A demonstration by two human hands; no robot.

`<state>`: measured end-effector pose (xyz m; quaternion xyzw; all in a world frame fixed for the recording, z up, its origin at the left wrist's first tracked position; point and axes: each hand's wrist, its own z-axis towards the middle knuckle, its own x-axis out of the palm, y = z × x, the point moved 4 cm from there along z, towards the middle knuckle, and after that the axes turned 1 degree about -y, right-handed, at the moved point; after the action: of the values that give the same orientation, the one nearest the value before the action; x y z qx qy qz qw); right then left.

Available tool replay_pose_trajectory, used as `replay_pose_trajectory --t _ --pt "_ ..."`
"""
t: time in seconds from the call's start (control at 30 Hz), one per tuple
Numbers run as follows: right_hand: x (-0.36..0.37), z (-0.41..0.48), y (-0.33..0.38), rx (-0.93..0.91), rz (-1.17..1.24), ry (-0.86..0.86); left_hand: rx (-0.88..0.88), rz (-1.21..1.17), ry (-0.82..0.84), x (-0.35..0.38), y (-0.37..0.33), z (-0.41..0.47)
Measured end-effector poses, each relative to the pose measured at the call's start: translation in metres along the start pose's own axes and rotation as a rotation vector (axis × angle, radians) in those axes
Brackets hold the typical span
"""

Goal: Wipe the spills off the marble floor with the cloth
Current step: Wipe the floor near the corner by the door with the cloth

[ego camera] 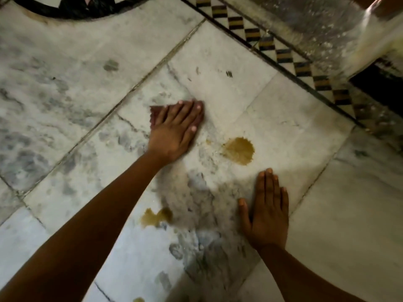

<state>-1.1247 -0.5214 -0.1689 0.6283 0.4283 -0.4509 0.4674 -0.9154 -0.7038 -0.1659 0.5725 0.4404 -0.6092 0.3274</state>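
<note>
Where left hand [174, 131] presses, cloth [155, 115] mostly hidden.

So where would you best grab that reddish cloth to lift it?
Probably the ragged corner of the cloth that pokes out beside the left hand, pinched from the left. The cloth lies flat on the marble floor with the hand's straight fingers pressing on it, so only that bare edge is free to pinch.

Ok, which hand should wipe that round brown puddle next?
Left. The left hand presses the cloth onto the marble floor close beside the round puddle; the right hand lies flat and bare nearer the person, probably bracing.
</note>
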Motion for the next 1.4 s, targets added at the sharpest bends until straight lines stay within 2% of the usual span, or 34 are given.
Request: replay_pose_trajectory --t 0.07,0.13,0.23,0.3,0.37,0.47,0.57,0.7,0.77,0.83,1.0,1.2,1.3,1.37,1.4 --pt "0.000 0.000 0.000 0.002 0.004 0.007 0.035 0.038 -0.015 -0.002 0.013 -0.023" --pt "0.001 0.000 0.000 0.003 0.005 0.013 -0.054 0.051 -0.021 -0.006 0.032 -0.021" --pt "0.002 0.001 0.000 0.000 -0.005 0.027 -0.199 0.012 -0.014 -0.009 0.042 0.020" --pt "0.003 0.002 -0.001 0.012 -0.006 0.035 -0.223 -0.006 -0.005 -0.006 0.029 0.050" --pt "0.001 0.001 0.000 0.029 0.010 0.037 -0.172 -0.010 0.012 -0.001 0.003 0.058" --pt "-0.001 0.001 -0.001 0.027 0.029 0.025 0.000 -0.004 0.022 0.004 -0.027 0.027" --pt "0.001 0.002 0.000 0.023 0.037 0.031 0.063 0.058 0.009 0.004 -0.014 -0.011" --pt "0.002 0.002 0.000 0.032 0.028 0.043 -0.120 0.045 0.016 -0.005 0.022 0.002" --pt "0.003 0.001 0.000 0.028 0.021 0.039 -0.233 0.006 0.022 -0.008 0.031 0.040" --pt "0.003 0.000 -0.002 0.020 0.019 0.026 -0.266 -0.006 0.013 -0.009 0.026 0.086" --pt "0.003 -0.001 -0.002 0.025 0.020 0.001 -0.067 -0.106 0.041 -0.002 -0.043 0.142" --pt "0.003 -0.003 -0.003 0.005 0.090 -0.058 0.383 -0.117 0.105 0.012 -0.122 0.044" --pt "0.001 -0.006 -0.004 -0.012 0.122 -0.095 0.598 -0.007 0.097 0.015 -0.104 0.003" --pt "0.001 -0.004 -0.001 -0.026 0.145 -0.122 0.604 0.092 0.049 0.013 -0.076 0.005" --pt "0.000 -0.006 0.000 -0.030 0.141 -0.136 0.539 0.111 0.037 0.011 -0.067 0.010"
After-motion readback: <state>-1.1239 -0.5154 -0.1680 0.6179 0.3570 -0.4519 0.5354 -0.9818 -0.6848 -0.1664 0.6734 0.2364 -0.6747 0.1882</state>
